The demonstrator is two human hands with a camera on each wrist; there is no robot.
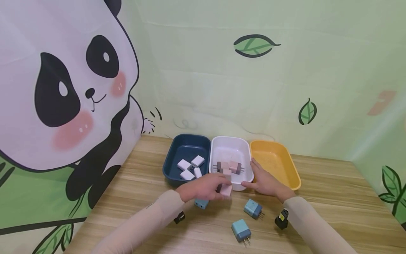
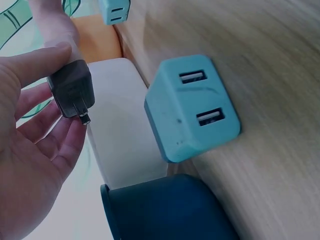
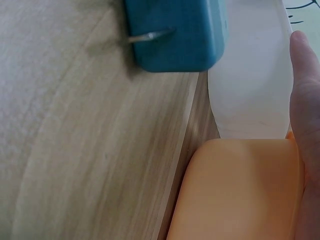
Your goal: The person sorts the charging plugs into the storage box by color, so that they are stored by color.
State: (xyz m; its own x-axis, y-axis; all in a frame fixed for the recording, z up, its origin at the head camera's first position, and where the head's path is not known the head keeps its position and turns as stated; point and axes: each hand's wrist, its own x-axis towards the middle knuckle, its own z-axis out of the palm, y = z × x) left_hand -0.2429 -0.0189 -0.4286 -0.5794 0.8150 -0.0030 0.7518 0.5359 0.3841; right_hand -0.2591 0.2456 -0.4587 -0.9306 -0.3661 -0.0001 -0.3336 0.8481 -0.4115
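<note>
My left hand [image 1: 206, 187] pinches a pink charger plug [image 1: 226, 191] at the front rim of the white bin [image 1: 233, 186]. Its dark end with metal prongs [image 2: 75, 90] faces the left wrist camera. Inside the white bin lie several more pink charger plugs [image 1: 235, 167]. At the border between the white bin and the yellow bin [image 1: 293, 165], my right hand [image 1: 264, 179] rests on the rim with thumb and fingers spread. A blue charger plug [image 2: 192, 110] with two USB slots sits just under the left hand.
A dark blue bin [image 1: 167, 160] on the left holds several white charger plugs [image 1: 188, 175]. Two blue charger plugs lie on the wooden table [image 1: 333, 190] in front: one upper plug [image 1: 252, 208] and one lower plug [image 1: 241, 230]. A panda-printed backdrop [image 1: 196, 70] stands behind the bins.
</note>
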